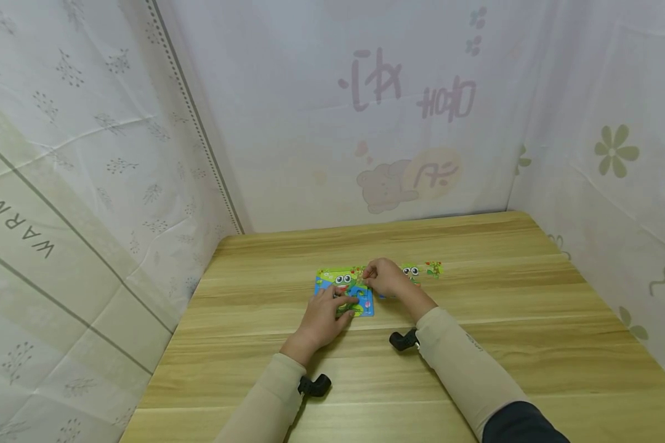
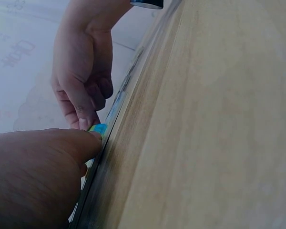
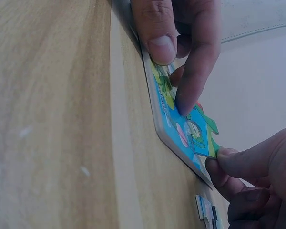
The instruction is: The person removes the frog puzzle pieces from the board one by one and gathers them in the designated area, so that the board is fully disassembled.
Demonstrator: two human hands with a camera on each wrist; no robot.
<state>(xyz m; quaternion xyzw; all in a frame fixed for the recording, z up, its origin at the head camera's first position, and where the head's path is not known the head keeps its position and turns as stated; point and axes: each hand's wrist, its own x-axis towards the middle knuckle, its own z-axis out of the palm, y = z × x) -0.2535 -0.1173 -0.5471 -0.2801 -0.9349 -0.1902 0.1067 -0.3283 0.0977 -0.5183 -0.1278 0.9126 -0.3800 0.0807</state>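
A frog jigsaw puzzle in a flat tray (image 1: 368,307) lies on the table, bright blue and green. My left hand (image 1: 321,317) rests over its lower left part, thumb at the near edge; in the right wrist view its index fingertip (image 3: 185,102) touches the picture. Between thumb and bent fingers, my right hand (image 1: 385,277) pinches a blue and green puzzle piece (image 3: 202,136). That piece is tilted over the tray's right side, its inner end close to the left index fingertip. In the left wrist view the hands largely cover the puzzle.
Right of the tray lie more puzzle pieces (image 1: 411,271) with a frog's eyes on them, partly behind the right hand, and a small green piece (image 1: 435,269) farther right. The wooden table (image 1: 244,344) meets printed cloth curtains (image 1: 288,154) at the back and sides.
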